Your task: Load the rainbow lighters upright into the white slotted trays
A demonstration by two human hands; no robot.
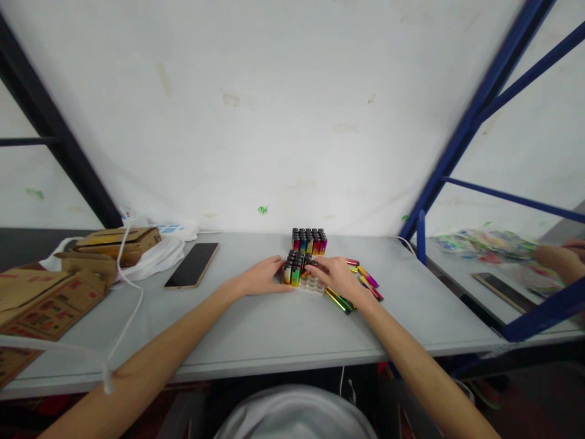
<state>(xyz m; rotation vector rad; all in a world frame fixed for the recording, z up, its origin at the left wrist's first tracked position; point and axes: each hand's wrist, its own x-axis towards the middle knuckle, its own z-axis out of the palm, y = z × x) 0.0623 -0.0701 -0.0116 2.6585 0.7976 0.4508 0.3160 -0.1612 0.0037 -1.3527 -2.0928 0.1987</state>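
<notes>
A pale tray (312, 284) with round slots lies on the grey table, its left part filled with upright lighters (295, 268) with black tops. My left hand (265, 277) rests against the left side of that group, thumb along the front edge and fingers behind, steadying it. Over the tray's right part, my right hand (337, 275) has its fingertips closed on a lighter (312, 263) whose dark top shows. Behind stands a second block of upright lighters (309, 241). Loose colourful lighters (338, 300) lie to the right, beside and beyond my right hand.
A phone (192, 266), white cable and opened cardboard boxes (50, 299) are on the left. Blue metal posts (470, 122) border the right side. Past them, a person's hand (558, 262) is near another phone (505, 291) and plastic bags. A white wall stands behind.
</notes>
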